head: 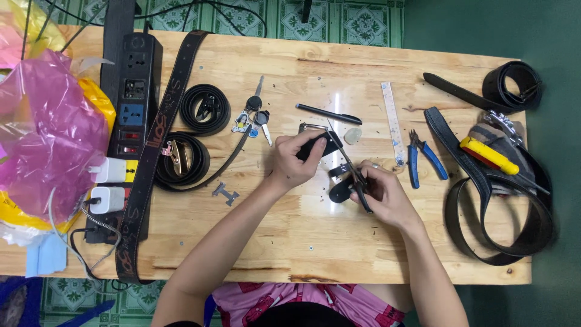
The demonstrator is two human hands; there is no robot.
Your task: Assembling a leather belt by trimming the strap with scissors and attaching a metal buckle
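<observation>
Head camera looks straight down on a wooden table (242, 242) where both hands work at a short black belt piece (316, 145). Left hand (293, 162) pinches the upper end of that strap, fingers closed on it, holding it up off the wood. Right hand (381, 194) is closed around the handles of a pair of scissors (350, 166), whose blades angle up toward the strap just beside the left fingertips. Whether the blades are biting into the leather or only resting against it cannot be told. A rounded black offcut (340, 191) lies touching the right hand's thumb side, so by my judgement some trimming is already done, while the strap in the left hand looks unfinished.

Beyond the hands, a black pen (328, 114) and a pale ruler (393, 121) lie near. Blue-handled pliers (420, 158) sit just right of the right hand. Further right, loose black belts (484, 206) lie under a yellow-handled tool (489, 155). Left of the left hand are a bunch of keys (254, 115), two coiled belts (206, 109) and, well apart, a black power strip (130, 121) and pink plastic bags (51, 133).
</observation>
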